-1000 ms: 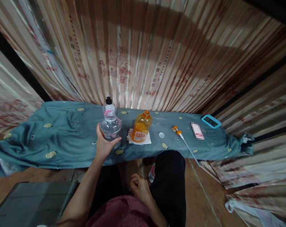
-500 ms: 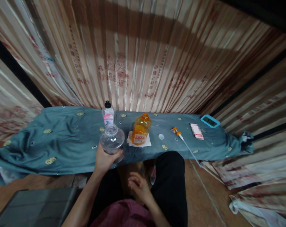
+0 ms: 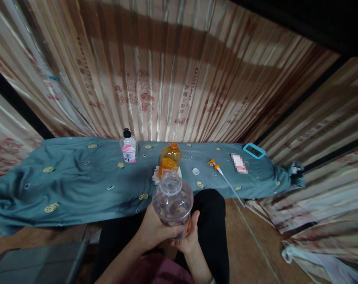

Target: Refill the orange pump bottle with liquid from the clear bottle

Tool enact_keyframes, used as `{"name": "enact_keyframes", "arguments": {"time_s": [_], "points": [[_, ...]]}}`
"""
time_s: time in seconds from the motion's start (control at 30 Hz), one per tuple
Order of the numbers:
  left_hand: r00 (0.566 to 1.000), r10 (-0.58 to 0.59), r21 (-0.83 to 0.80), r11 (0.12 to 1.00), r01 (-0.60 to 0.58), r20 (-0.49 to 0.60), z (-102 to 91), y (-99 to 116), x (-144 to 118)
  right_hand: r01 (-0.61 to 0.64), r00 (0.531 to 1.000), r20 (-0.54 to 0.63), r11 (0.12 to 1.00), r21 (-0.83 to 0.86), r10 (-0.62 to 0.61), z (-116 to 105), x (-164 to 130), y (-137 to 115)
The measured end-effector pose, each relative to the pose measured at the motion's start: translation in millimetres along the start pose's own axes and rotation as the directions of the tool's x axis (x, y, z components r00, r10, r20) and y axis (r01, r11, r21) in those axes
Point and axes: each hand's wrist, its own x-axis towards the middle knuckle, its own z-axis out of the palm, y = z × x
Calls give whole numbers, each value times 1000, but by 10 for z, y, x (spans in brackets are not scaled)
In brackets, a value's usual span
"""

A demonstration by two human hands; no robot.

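Note:
A clear, wide-bodied plastic bottle [image 3: 172, 203] without a cap is held upright over my lap. My left hand [image 3: 155, 230] wraps round its left side, thumb across the front. Against its lower right side lies my right hand [image 3: 188, 238], fingers curled under the base and thumb up along the wall. Just behind it, an orange bottle [image 3: 169, 157] with an open neck stands on a white napkin [image 3: 156, 177], its lower part hidden by the clear bottle. To the right an orange pump head [image 3: 215, 165] with a long white tube rests on the cloth.
A clear bottle with a black cap [image 3: 129, 148] stands at the back left. A white round cap [image 3: 195, 171], a pixelated pink-white packet [image 3: 239, 163] and a blue-framed digital clock [image 3: 254, 150] are on the teal cloth [image 3: 78, 177]. Pleated curtains hang behind; a grey box [image 3: 37, 262] sits lower left.
My left hand has brought the clear bottle from the table's front edge rightward and closer to me. My right hand has come up from my lap and taken hold of it too.

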Motion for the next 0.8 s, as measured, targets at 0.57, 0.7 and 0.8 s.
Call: {"name": "enact_keyframes", "arguments": {"time_s": [0.57, 0.7, 0.8], "points": [[840, 384, 382, 894, -235, -382, -466, -337, 1018, 291, 951, -140, 950, 115, -274, 107, -277, -466], [854, 441, 505, 823, -262, -276, -558, -315, 1504, 343, 925, -201, 936, 78, -322, 58, -220, -573], [897, 392, 486, 836, -253, -206, -538, -315, 1686, 363, 910, -235, 930, 58, -341, 23, -161, -644]]}}
